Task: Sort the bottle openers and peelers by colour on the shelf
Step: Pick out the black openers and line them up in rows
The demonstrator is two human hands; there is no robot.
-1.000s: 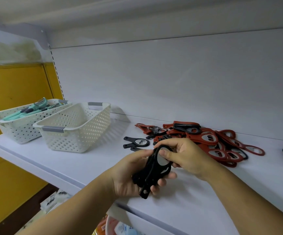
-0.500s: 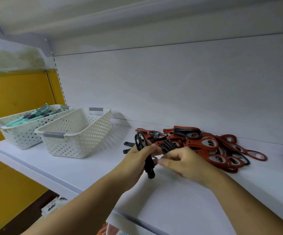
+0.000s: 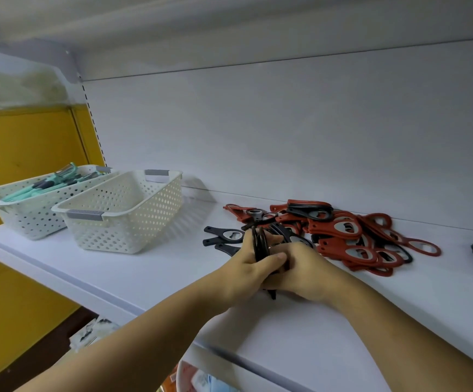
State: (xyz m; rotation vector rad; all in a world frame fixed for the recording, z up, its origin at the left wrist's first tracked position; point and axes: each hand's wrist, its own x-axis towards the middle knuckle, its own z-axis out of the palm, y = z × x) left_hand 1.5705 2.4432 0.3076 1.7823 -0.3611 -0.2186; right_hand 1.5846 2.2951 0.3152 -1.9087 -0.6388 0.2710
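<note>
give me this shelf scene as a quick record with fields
left hand: grips a stack of black openers, held on edge
right hand: against the stack, grip hidden
pile: red openers with some black mixed in, behind and right of the hands
loose openers: black, flat on the shelf, left of the hands
far basket: holds teal peelers
near basket: nothing seen inside

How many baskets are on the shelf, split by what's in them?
With green peelers: 1, the left basket
With nothing visible inside: 1, the right basket
Total: 2 baskets
Openers, heaped or gripped in the left hand, can't be counted.
</note>
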